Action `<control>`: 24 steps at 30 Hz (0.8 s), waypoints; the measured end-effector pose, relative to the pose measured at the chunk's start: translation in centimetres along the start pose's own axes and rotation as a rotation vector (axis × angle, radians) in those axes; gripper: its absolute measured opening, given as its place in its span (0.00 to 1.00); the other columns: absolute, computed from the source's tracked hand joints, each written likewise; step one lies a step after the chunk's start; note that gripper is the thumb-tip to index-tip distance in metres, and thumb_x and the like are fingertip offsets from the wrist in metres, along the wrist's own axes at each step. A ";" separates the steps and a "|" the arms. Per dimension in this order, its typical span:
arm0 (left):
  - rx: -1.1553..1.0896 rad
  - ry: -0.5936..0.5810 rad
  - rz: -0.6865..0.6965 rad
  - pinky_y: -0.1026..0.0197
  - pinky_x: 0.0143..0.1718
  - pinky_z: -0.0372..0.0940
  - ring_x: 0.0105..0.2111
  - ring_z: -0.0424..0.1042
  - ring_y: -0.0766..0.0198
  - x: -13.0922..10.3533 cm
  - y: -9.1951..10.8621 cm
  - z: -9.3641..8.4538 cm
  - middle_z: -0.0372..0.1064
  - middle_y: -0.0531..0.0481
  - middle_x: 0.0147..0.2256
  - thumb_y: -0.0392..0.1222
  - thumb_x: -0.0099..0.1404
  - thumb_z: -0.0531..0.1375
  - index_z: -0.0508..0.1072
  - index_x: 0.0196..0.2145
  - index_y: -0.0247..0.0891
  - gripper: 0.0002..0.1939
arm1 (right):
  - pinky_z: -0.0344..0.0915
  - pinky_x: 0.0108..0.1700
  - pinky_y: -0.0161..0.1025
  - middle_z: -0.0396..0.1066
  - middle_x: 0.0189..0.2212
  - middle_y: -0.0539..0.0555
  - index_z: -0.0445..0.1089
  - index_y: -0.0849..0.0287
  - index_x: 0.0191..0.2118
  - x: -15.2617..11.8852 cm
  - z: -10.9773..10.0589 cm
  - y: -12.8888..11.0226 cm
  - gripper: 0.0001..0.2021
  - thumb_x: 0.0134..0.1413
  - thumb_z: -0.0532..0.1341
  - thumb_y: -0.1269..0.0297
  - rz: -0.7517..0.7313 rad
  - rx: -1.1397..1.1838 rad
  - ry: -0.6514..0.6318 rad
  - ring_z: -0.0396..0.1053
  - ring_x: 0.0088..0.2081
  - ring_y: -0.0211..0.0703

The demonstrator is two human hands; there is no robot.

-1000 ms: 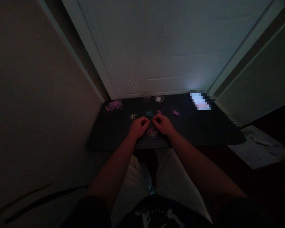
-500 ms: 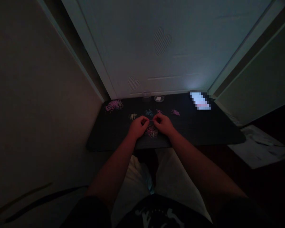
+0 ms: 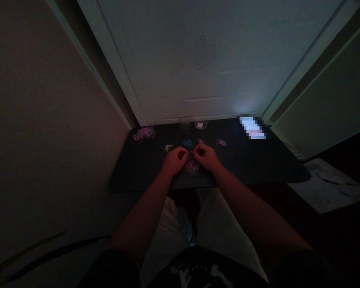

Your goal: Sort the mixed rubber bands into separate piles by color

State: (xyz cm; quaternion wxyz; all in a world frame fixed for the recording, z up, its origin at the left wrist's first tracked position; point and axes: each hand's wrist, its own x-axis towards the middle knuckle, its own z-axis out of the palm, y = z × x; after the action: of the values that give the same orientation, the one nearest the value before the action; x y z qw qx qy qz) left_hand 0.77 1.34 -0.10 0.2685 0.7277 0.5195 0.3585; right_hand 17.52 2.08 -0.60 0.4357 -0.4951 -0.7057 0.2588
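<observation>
My left hand (image 3: 176, 159) and my right hand (image 3: 205, 156) face each other above the dark table, thumb and fingertips pinched on both. Between the fingertips a thin rubber band (image 3: 191, 152) shows faintly, held from both sides; its colour is hard to make out in the dim light. Just below the hands lies a pile of mixed-colour rubber bands (image 3: 192, 167). Beyond the fingers are small heaps of yellowish bands (image 3: 168, 148), blue bands (image 3: 188, 143) and pink bands (image 3: 201, 141). Another pink heap (image 3: 221, 142) sits to the right.
A larger pink-purple heap (image 3: 144, 134) lies at the table's far left. Along the back stand a clear round container (image 3: 185, 123) and its lid-like clear dish (image 3: 201, 125) with a white square. A lit, blurred-out phone-like screen (image 3: 252, 128) rests at the back right, against the white door (image 3: 174, 60).
Both hands stay almost in place, still pinching. The band between the fingertips is fainter now than half a second ago. The scene is slightly dimmer.
</observation>
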 end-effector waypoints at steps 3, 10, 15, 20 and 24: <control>-0.001 0.006 -0.004 0.63 0.33 0.65 0.30 0.70 0.66 0.0 0.2 0.0 0.72 0.51 0.31 0.42 0.60 0.56 0.71 0.35 0.37 0.08 | 0.59 0.31 0.36 0.65 0.24 0.50 0.66 0.59 0.26 0.1 -0.1 0.3 0.03 0.46 0.56 0.68 0.028 -0.085 0.185 0.62 0.27 0.38; 0.038 0.000 -0.009 0.64 0.33 0.64 0.30 0.69 0.67 -0.1 0.3 -0.2 0.72 0.51 0.30 0.42 0.60 0.56 0.72 0.34 0.38 0.08 | 0.59 0.35 0.39 0.66 0.25 0.54 0.68 0.59 0.27 0.7 -0.6 1.3 0.06 0.48 0.56 0.65 0.170 -0.301 0.445 0.62 0.29 0.42; 0.032 -0.008 0.006 0.64 0.32 0.63 0.30 0.69 0.66 -0.1 0.0 0.0 0.72 0.51 0.30 0.43 0.60 0.56 0.71 0.34 0.38 0.08 | 0.58 0.39 0.42 0.68 0.28 0.57 0.70 0.59 0.28 1.2 -0.3 1.6 0.06 0.49 0.56 0.65 0.260 -0.386 0.403 0.64 0.32 0.45; 0.027 -0.010 0.006 0.63 0.32 0.63 0.30 0.69 0.66 0.0 0.0 0.0 0.71 0.51 0.30 0.42 0.59 0.56 0.71 0.34 0.38 0.08 | 0.58 0.41 0.46 0.69 0.32 0.60 0.71 0.60 0.30 1.3 -0.2 1.4 0.07 0.49 0.56 0.67 0.295 -0.436 0.361 0.65 0.35 0.49; 0.089 0.089 0.010 0.62 0.35 0.63 0.31 0.68 0.66 0.0 0.1 -0.2 0.70 0.50 0.33 0.39 0.58 0.56 0.71 0.35 0.37 0.07 | 0.59 0.42 0.44 0.69 0.34 0.60 0.70 0.61 0.33 1.1 -0.5 1.5 0.09 0.50 0.53 0.69 0.272 -0.369 0.422 0.66 0.37 0.48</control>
State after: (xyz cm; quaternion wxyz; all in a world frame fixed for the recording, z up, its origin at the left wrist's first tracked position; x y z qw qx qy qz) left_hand 0.68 1.33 0.08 0.2109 0.7248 0.5426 0.3685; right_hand 18.54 3.67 -1.18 0.4365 -0.6986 -0.5622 0.0738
